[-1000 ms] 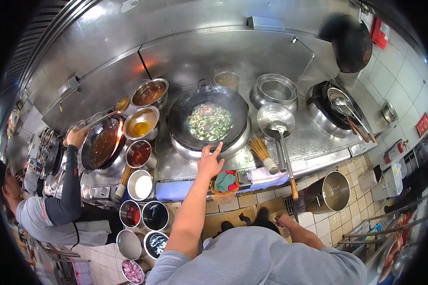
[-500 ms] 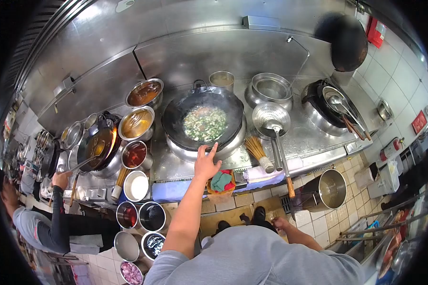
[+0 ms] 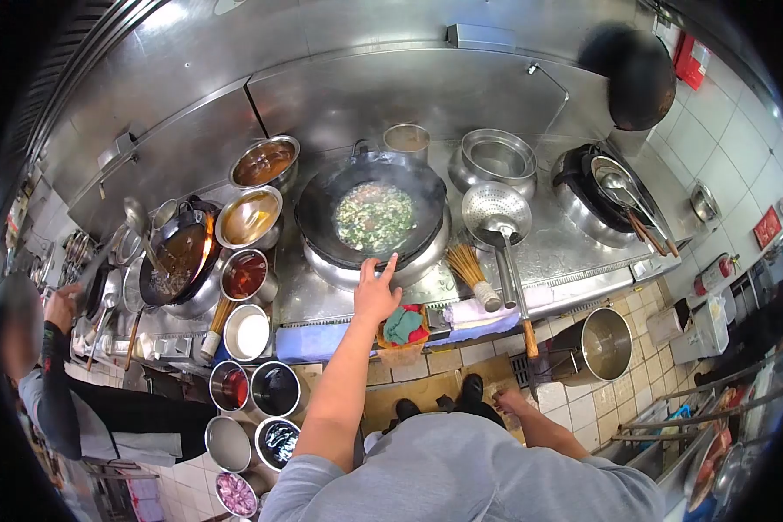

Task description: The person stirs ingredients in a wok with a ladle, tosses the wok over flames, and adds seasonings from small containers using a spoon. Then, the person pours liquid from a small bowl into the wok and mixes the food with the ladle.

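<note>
In front of me a black wok (image 3: 322,204) sits on the burner, with chopped green and whitish pieces (image 3: 374,217) in liquid at its bottom. My left hand (image 3: 377,291) is at the wok's near rim, fingers stretched and spread, holding nothing. Whether its fingertips touch the rim I cannot tell. Low at my side, by my leg, hangs my right hand (image 3: 511,401); its fingers are too small to make out. Right of the wok, a perforated strainer (image 3: 496,209) rests on the counter with a wooden-handled tool (image 3: 518,296) lying across it. A bamboo brush (image 3: 470,271) lies between.
Bowls of sauce (image 3: 250,222) and several pots (image 3: 278,389) line my left. Further left a co-worker's hand (image 3: 61,306) is beside a flaming wok (image 3: 178,261), a ladle (image 3: 135,213) above it. A tall metal pot (image 3: 607,344) stands at lower right. Cloths (image 3: 403,324) lie before me.
My left hand stays at the wok's near rim, almost unmoved. The co-worker's hand has moved left and up, and the ladle has lifted out of the left wok.
</note>
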Motion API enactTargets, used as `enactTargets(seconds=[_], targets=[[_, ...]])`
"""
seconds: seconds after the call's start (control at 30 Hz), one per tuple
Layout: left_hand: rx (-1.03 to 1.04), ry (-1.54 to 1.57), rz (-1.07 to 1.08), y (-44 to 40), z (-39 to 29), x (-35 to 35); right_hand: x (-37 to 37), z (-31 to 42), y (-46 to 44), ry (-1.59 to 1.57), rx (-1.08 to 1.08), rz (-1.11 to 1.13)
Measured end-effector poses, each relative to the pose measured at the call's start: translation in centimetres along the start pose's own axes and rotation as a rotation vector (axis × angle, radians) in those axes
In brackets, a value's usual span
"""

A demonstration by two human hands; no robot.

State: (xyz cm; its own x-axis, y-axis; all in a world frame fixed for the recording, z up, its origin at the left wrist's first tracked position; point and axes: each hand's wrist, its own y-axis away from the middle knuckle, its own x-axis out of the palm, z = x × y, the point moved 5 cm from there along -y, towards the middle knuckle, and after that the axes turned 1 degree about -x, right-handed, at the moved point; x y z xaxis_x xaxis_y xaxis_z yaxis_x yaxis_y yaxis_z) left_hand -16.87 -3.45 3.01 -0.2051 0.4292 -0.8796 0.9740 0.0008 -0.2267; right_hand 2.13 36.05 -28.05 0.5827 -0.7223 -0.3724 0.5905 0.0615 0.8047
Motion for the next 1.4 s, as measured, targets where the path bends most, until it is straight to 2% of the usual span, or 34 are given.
enactTargets(seconds=[0.07, 0.1, 0.17, 0.3, 0.37, 0.4, 0.47, 0.5, 0.57, 0.6, 0.67, 0.7, 0.73, 0.8, 0.83, 0.9, 1.0, 1.03, 1.07, 1.13, 1.27, 1.33, 1.4], targets=[[0.008, -0.002, -0.003, -0.1, 0.1, 0.2, 1.5, -1.9, -2.6, 0.312, -0.392, 0.038], [0.016, -0.004, -0.005, -0.1, 0.2, 0.2, 1.5, -1.1, -1.5, 0.312, -0.391, 0.039], [0.011, -0.015, 0.002, 0.0, 0.0, 0.1, 1.1, -0.1, 1.4, 0.183, -0.152, 0.043], [0.046, -0.06, -0.038, 0.1, 0.0, 0.3, 1.8, 1.6, 2.2, 0.401, -0.191, -0.025], [0.036, -0.077, -0.034, 0.1, -0.2, 0.3, 3.0, 1.6, -0.2, 0.661, -0.265, -0.147], [0.025, -0.089, -0.031, 0.0, -0.3, 0.1, 2.8, 4.0, 0.3, 0.656, -0.272, -0.146], [0.035, -0.099, -0.039, 0.1, -0.3, 0.0, 2.9, 10.3, 3.8, 0.862, -0.306, -0.027], [0.04, -0.086, -0.04, 0.0, -0.4, -0.1, 3.4, 10.6, 1.8, 0.86, -0.313, -0.021], [0.052, -0.078, -0.051, 0.0, -0.4, -0.1, 6.4, 11.8, -2.1, 1.315, -0.603, 0.156], [0.05, -0.09, -0.047, -0.1, -0.4, -0.1, 6.8, 12.8, -2.5, 1.308, -0.615, 0.161], [0.037, -0.089, -0.03, -0.2, -0.3, 0.0, 7.4, 16.1, -2.7, 1.366, -0.928, -0.036], [0.042, -0.095, -0.031, -0.2, -0.3, 0.0, 8.4, 14.4, -8.0, 0.976, -0.783, 0.004], [0.033, -0.104, -0.028, -0.3, -0.2, 0.2, 8.9, 15.0, -8.6, 0.975, -0.792, 0.014], [0.014, -0.062, 0.0, -0.3, 0.1, 0.6, 8.4, 16.6, -10.0, 0.754, -0.581, -0.206], [0.017, -0.044, -0.005, -0.4, -0.1, 0.4, 8.6, 17.4, -10.8, 0.75, -0.592, -0.19], [0.015, -0.052, -0.008, -0.3, 0.0, 0.6, 9.5, 17.4, -12.7, 0.814, -0.441, 0.157], [0.08, -0.099, -0.057, -0.5, -0.8, 0.0, 11.2, 16.4, -16.6, 0.884, -0.416, 0.172], [0.074, -0.096, -0.047, -0.5, -0.8, 0.0, 10.8, 16.3, -16.9, 0.759, -0.358, 0.064], [0.066, -0.093, -0.037, -0.5, -0.7, 0.1, 10.9, 16.5, -17.3, 0.753, -0.362, 0.057], [0.065, -0.093, -0.028, -0.4, -0.7, 0.2, 9.7, 18.8, -13.6, 0.841, -0.253, 0.123], [0.06, -0.13, -0.032, -0.4, -0.8, 0.0, 10.7, 18.0, -13.5, 0.93, -0.277, 0.086], [0.063, -0.128, -0.034, -0.3, -0.7, 0.2, 10.0, 19.3, -11.1, 0.909, -0.208, 0.216], [0.0, -0.094, 0.031, -0.3, -0.2, 0.6, 10.7, 19.2, -11.4, 0.947, -0.254, 0.165]])
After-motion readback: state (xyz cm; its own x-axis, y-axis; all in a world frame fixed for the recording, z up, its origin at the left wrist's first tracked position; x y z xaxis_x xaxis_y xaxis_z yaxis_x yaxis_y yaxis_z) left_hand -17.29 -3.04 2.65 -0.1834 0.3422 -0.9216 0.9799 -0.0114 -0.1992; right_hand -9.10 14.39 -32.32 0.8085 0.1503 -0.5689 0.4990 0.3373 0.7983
